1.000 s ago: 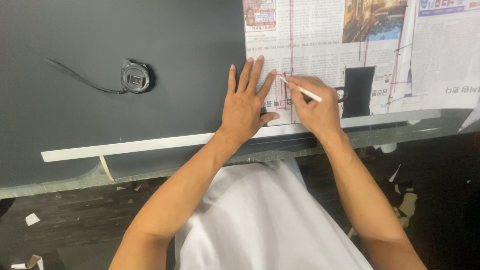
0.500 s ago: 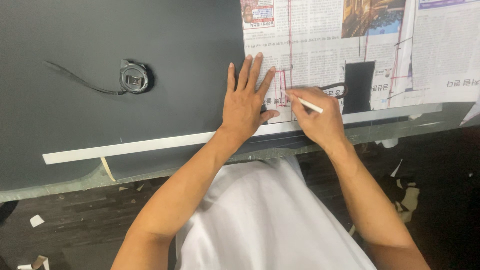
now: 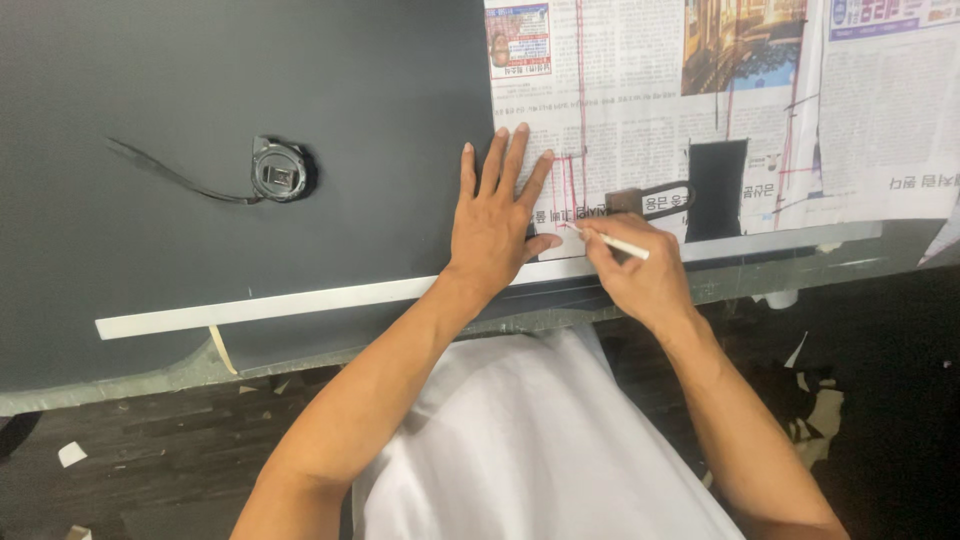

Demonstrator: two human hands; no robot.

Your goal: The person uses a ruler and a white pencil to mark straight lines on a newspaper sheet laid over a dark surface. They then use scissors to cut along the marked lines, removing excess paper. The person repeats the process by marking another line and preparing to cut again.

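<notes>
Two hands: both at the seam where newspaper meets the dark panel.
Left hand: flat, palm down, fingers spread and released; it grips nothing. Fingertips lie on the newspaper, heel on the dark panel.
Right hand: clenched in a writing grip, grasping a thin white pencil; thumb and fingers close around the shaft.
Pencil: slanted, tip pointing up-left, touching the newspaper just right of the left thumb, near the red lines.
Newspaper: laid over the right part of the panel, edge running vertically beside the left fingers; a dark rectangular cutout sits right of the right hand.
Handle: a dark loop lies on the newspaper just above the right hand, between it and the cutout.
White strip: runs along the panel's lower edge, passing under the left wrist.
Round fitting: black, with a cord trailing left, well apart from both hands.
Floor: dark, with scattered paper scraps.
</notes>
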